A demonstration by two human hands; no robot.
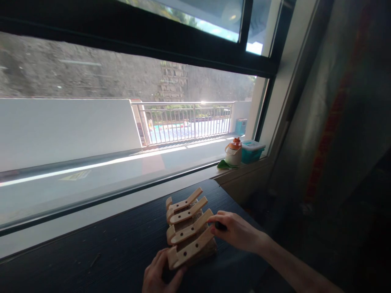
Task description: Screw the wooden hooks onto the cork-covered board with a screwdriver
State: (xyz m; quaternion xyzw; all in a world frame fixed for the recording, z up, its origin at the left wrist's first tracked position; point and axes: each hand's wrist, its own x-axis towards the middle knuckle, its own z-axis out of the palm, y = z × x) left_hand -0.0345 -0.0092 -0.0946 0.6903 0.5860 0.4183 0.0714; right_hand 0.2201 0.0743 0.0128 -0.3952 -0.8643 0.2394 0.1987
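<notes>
On the dark table lies a wooden hook rack (188, 235), made of several pale wooden hooks set side by side on a rough brownish base. Dark screw heads or holes show along each hook, and one end of each curls up. My left hand (159, 273) grips the curled end of the nearest hook, its fingers and thumb on either side. At the hooks' far right tips, my right hand (236, 230) is closed around a small dark object (220, 226) whose kind I cannot make out. Its index finger reaches to the tip of a hook.
The dark tabletop (76, 248) runs along a window sill (122, 214). On the sill stand a white bottle with an orange top (233, 154), a teal box with a pale lid (252, 152) and a green item (226, 164). A grey curtain (324, 106) hangs at right.
</notes>
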